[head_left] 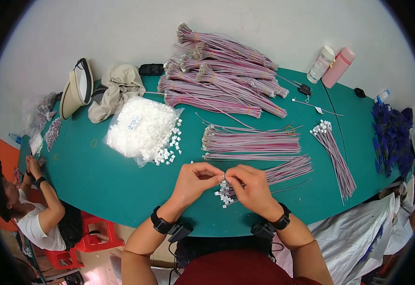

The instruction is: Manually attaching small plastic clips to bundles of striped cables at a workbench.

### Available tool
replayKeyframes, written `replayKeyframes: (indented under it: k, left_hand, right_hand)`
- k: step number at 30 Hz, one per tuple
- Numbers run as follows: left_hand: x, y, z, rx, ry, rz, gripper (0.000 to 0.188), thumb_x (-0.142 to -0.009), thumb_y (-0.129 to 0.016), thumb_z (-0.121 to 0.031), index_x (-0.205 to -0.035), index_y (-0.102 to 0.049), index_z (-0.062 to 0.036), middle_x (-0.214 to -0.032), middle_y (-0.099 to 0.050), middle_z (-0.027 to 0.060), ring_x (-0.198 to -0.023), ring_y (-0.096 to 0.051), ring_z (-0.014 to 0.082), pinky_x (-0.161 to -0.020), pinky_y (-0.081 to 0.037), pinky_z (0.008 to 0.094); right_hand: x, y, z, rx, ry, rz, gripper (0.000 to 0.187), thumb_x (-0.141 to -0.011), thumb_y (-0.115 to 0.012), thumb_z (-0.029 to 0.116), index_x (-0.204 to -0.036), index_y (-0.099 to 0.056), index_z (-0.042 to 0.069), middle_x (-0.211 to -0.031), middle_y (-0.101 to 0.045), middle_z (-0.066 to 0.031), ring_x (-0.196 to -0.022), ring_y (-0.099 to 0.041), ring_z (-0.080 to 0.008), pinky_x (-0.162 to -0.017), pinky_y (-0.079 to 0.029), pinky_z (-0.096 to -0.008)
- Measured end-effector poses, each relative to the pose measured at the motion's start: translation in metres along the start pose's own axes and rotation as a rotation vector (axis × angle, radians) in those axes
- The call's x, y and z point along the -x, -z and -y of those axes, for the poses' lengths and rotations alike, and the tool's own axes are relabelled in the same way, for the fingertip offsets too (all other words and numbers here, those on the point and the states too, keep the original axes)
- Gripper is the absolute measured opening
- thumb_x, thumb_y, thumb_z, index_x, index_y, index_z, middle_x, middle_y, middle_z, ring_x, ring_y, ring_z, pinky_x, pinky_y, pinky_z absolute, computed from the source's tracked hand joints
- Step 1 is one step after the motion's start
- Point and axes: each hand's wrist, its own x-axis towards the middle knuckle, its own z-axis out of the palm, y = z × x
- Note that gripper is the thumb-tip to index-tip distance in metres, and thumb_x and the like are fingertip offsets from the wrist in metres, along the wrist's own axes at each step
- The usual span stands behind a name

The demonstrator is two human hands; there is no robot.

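Both hands meet at the near edge of the green bench [98, 175]. Left hand [195, 180] and right hand [251, 186] have fingers pinched on one small white connector [224, 179] at a wire end. Judged early: a small fitted bundle [283, 172] lies beneath, while large unfitted wire bundles [226, 76] and a full connector bag [141, 128] remain (most work outstanding). Open bench lies left of the hands.

Both hands, left hand [195, 183] and right hand [251, 186], meet, fingers pinched together.
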Motion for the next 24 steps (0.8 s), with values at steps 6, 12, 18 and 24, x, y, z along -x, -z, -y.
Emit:
replayKeyframes:
  k: [6, 12, 18, 24]
  left_hand:
    - [0.000, -0.001, -0.002, -0.029, 0.018, -0.019, 0.014, -0.083, -0.073, 0.002, -0.097, -0.071, 0.0024, -0.090, -0.071, 0.0076, -0.084, -0.068, 0.0126, -0.078, -0.055, 0.0247]
    - [0.002, -0.001, -0.005, 0.046, 0.014, -0.012, 0.019, -0.083, -0.071, 0.004, -0.102, -0.071, 0.0019, -0.096, -0.071, 0.0079, -0.089, -0.068, 0.0128, -0.082, -0.055, 0.0250]
    - [0.002, 0.001, -0.005, 0.017, 0.017, -0.001, 0.022, -0.083, -0.071, 0.004, -0.104, -0.070, 0.0018, -0.100, -0.071, 0.0079, -0.091, -0.067, 0.0130, -0.084, -0.055, 0.0253]
    - [0.002, 0.000, -0.004, 0.017, 0.006, -0.012, 0.020, -0.083, -0.072, 0.002, -0.103, -0.070, 0.0016, -0.097, -0.071, 0.0072, -0.088, -0.067, 0.0120, -0.081, -0.054, 0.0246]
  right_hand:
    - [0.000, 0.004, -0.003, -0.086, -0.125, 0.036, 0.004, -0.085, -0.066, 0.001, -0.089, -0.065, -0.001, -0.076, -0.064, -0.0083, -0.064, -0.059, -0.0155, -0.056, -0.046, -0.0278]
    - [-0.005, 0.010, -0.002, -0.225, -0.238, 0.065, 0.005, -0.086, -0.067, 0.002, -0.088, -0.066, -0.002, -0.078, -0.067, -0.0047, -0.069, -0.059, -0.0078, -0.061, -0.048, -0.0235]
    - [-0.005, 0.008, -0.003, -0.231, -0.236, 0.068, 0.005, -0.087, -0.067, 0.002, -0.089, -0.066, -0.002, -0.077, -0.066, -0.0045, -0.068, -0.059, -0.0081, -0.061, -0.047, -0.0231]
    - [-0.004, 0.006, -0.001, -0.208, -0.215, 0.055, 0.004, -0.086, -0.067, 0.002, -0.089, -0.066, -0.002, -0.077, -0.066, -0.0052, -0.066, -0.058, -0.0078, -0.058, -0.046, -0.0228]
